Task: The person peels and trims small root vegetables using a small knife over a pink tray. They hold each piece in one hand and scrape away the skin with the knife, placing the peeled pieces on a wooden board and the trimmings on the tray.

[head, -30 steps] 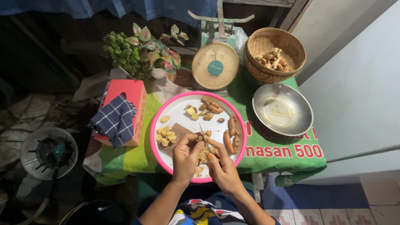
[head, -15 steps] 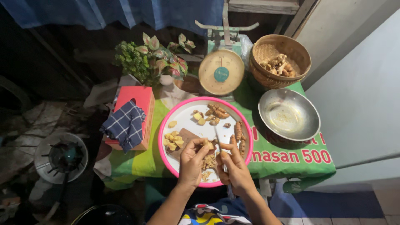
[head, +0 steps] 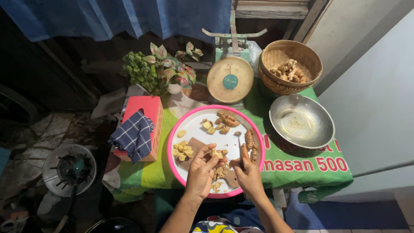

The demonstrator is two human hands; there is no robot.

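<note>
A pink-rimmed white tray (head: 188, 122) lies on the green-covered table. On it are peeled yellow root pieces (head: 182, 149), unpeeled ginger pieces (head: 227, 119) and brown peelings. My left hand (head: 202, 171) pinches a small yellow piece of root (head: 215, 153) over the tray's near side. My right hand (head: 248, 174) grips a small knife (head: 240, 152), blade pointing away from me, just right of the left hand. Both hands hover above a small brown cutting board (head: 192, 149).
A woven basket of ginger roots (head: 290, 67) and a steel bowl (head: 301, 121) stand at the right. A kitchen scale (head: 230, 79) and potted plants (head: 156, 70) are behind the tray. A red box with a checked cloth (head: 137, 134) sits left. A fan (head: 69, 169) lies on the floor.
The camera has shifted, so the scene sits lower right in view. My hands stay over the tray's near side; my left fingers have lifted the root piece slightly.
</note>
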